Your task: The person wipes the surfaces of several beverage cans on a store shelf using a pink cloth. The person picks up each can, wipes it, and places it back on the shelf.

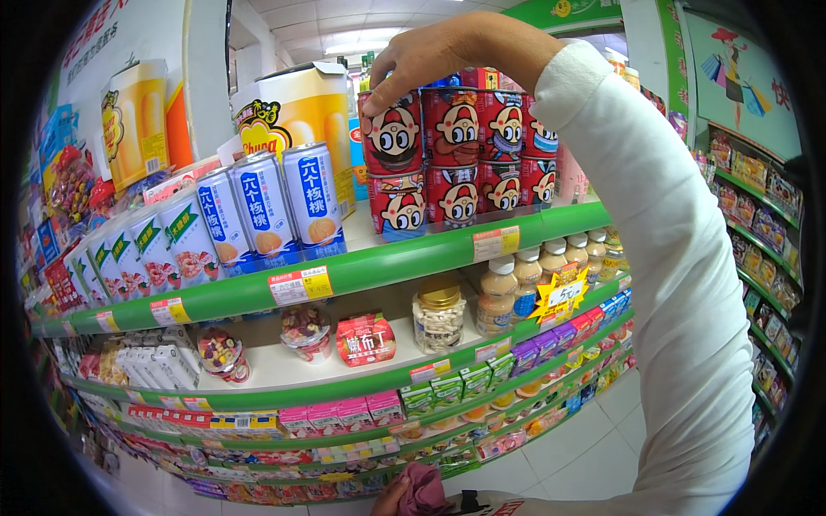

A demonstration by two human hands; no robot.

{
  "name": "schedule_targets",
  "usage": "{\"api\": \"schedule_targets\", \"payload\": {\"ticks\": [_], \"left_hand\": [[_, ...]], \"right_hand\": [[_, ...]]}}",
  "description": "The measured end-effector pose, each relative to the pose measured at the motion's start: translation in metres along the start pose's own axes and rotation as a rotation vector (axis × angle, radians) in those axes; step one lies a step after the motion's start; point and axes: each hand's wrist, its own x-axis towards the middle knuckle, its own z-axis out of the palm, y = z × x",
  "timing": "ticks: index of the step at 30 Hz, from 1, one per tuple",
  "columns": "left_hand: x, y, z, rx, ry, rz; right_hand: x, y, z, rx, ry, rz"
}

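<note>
My right hand (413, 61) reaches over the top shelf and grips a red can with a cartoon face (391, 137) by its upper rim. The thumb lies on the can's front left edge, while the other fingertips are partly hidden behind it. This can stands on a lower can with a similar face (397, 208). More red cans (459, 126) are stacked two high just to the right. Low at the bottom edge, my left hand (389, 500) holds a crumpled mauve cloth (424, 491), away from the shelves.
Blue-and-white drink cans (314, 193) and a large yellow carton (322, 97) stand left of the stack. The green shelf edge (413, 240) carries price tags. Below are a gold-lidded jar (439, 316), white-capped bottles (497, 297) and dessert cups (306, 329). Tiled floor (568, 464) shows lower right.
</note>
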Motion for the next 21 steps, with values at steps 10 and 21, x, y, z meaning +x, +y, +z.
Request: {"api": "schedule_targets", "payload": {"ticks": [10,21], "left_hand": [[0.002,0.001,0.008,0.007,-0.015,-0.036],[-0.003,0.005,0.013,0.012,-0.002,-0.048]], "right_hand": [[0.002,0.015,-0.001,0.066,0.045,-0.066],[-0.012,0.004,0.004,0.003,0.046,0.010]]}}
